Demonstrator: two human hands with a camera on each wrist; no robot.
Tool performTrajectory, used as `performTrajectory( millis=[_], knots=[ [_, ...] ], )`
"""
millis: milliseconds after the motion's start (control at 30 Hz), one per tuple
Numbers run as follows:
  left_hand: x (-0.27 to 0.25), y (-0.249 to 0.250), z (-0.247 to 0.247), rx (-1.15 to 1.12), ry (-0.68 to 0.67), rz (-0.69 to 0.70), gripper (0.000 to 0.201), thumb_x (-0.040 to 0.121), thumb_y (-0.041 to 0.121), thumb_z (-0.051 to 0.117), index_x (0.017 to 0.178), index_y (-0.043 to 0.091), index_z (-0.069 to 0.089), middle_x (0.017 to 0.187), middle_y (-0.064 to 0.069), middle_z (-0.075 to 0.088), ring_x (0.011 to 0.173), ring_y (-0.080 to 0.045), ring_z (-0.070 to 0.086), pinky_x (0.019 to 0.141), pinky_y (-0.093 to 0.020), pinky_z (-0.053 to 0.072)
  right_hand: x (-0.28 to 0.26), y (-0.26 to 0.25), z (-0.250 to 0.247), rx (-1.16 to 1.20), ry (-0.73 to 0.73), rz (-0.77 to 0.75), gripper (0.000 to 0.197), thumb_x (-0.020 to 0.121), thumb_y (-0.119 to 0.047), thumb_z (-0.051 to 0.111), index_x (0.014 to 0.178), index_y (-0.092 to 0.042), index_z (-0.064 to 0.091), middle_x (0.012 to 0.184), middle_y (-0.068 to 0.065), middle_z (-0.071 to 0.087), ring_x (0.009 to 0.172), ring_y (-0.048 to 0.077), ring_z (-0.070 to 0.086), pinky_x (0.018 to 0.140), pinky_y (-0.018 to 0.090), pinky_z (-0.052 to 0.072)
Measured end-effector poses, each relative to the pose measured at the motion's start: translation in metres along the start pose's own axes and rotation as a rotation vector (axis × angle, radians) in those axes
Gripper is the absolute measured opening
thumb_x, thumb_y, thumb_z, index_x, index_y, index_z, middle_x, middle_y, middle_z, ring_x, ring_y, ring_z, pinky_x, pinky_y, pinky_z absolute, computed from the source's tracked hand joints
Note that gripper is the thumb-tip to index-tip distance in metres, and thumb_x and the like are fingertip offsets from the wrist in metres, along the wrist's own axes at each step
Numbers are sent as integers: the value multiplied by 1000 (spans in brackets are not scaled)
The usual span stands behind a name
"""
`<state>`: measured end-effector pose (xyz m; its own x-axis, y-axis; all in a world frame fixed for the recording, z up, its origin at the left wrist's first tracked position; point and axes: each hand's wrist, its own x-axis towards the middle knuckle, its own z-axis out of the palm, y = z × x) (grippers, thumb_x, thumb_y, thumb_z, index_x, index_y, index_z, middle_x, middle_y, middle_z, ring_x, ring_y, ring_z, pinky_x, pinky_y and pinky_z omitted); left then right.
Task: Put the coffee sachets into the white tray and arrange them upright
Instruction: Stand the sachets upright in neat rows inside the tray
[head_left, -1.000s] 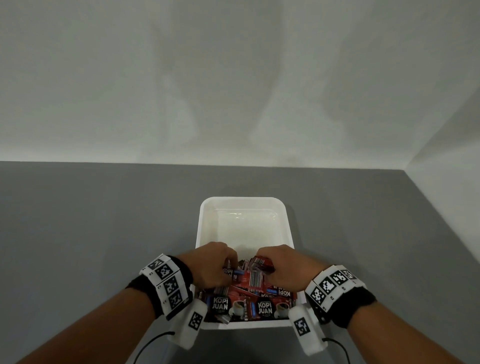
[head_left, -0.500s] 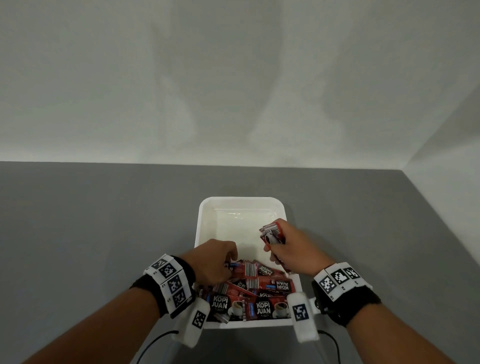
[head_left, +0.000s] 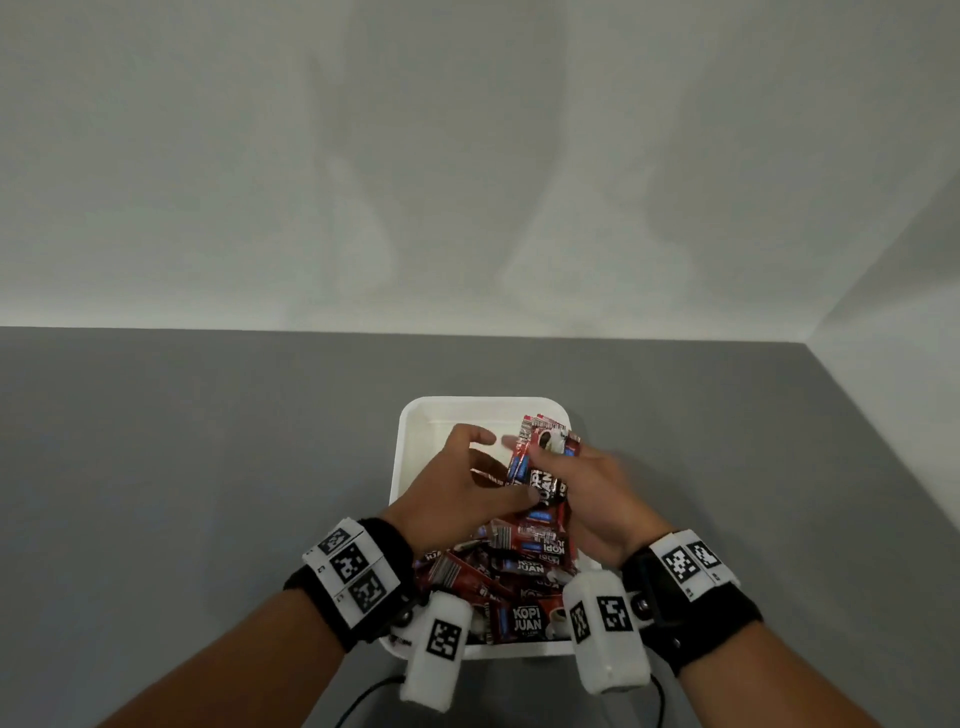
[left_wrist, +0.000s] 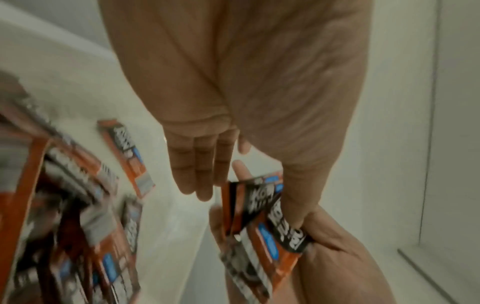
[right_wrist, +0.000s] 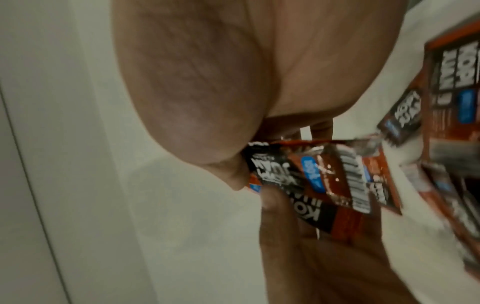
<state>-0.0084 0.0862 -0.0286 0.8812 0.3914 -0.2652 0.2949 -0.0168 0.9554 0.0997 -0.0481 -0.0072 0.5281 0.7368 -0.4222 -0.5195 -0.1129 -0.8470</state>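
Right hand fingers pinch a small fan of sachets over the far half of the white tray; left hand is relaxed – thumb touching the bunch, gripping nothing. Remaining sachets lie jumbled at the tray's near end, toward the table front edge. Risk: glossy, thin, flat foil packs could slip or topple w/ nothing bracing them – smooth tray floor gives no hold.
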Motion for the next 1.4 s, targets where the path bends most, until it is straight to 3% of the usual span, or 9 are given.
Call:
performTrajectory(
  millis=[200,333,467,633,800,900,1067,1267,1400],
  knots=[
    [-8,17,25,-426,-103,51,34,88,-8,65,121,2,64,114,-28,70,104,-41,69,93,-49,56,-1,-2,17,-14,-28,-3,30,102,-25,57,115,-2,71,108,25,73,101,38,72,88,47,57],
    [-10,18,21,-618,-77,-56,30,89,-12,52,117,-8,62,108,-33,64,101,-46,63,98,-60,49,6,-6,9,-124,-3,-140,31,97,-36,62,126,-27,60,130,11,65,112,25,68,88,42,56],
    [-11,19,12,-697,-58,-94,33,90,-13,49,121,-8,60,108,-34,65,99,-48,63,94,-60,51,-7,-24,-11,-727,-72,-406,93,62,-43,86,142,-53,39,153,-15,39,133,-2,46,101,27,49],
    [-11,25,14,-785,-110,-150,44,85,0,58,128,-4,53,105,-25,54,97,-39,53,78,-45,49,-13,-31,2,-1327,-283,-475,141,55,-47,95,160,-38,0,165,-26,-1,150,-8,-3,121,24,21],
    [-15,32,15,-773,-196,-170,15,81,11,62,95,4,63,76,-15,51,60,-20,55,56,-28,46,-10,-29,9,-1254,-279,-428,146,55,-41,98,159,-36,-3,159,-21,14,149,0,14,120,33,33],
    [-17,34,14,-794,-201,-180,10,78,6,59,83,4,67,75,-13,58,62,-21,58,60,-30,50,-11,-27,9,-1204,-270,-450,144,54,-41,98,159,-38,1,146,-27,18,146,2,24,118,34,37],
    [-17,32,17,-749,-142,-150,28,81,-2,54,107,-1,62,91,-20,61,79,-29,63,69,-35,54,-8,-29,10,-1296,-222,-529,130,58,-38,92,160,-31,12,151,-20,22,144,0,20,117,32,37],
    [-17,34,19,-748,-88,-128,23,93,6,46,105,1,66,91,-20,65,80,-29,65,71,-37,53,-7,-32,11,-1311,-227,-445,135,55,-48,94,160,-31,11,153,-21,19,144,-1,18,117,29,34],
    [-18,31,15,-710,-76,-49,23,97,0,49,109,-5,68,98,-26,65,83,-34,65,77,-41,54,-8,-32,9,-870,-166,-362,115,62,-47,93,156,-36,27,148,-18,38,117,-7,56,93,28,56]
  ],
)
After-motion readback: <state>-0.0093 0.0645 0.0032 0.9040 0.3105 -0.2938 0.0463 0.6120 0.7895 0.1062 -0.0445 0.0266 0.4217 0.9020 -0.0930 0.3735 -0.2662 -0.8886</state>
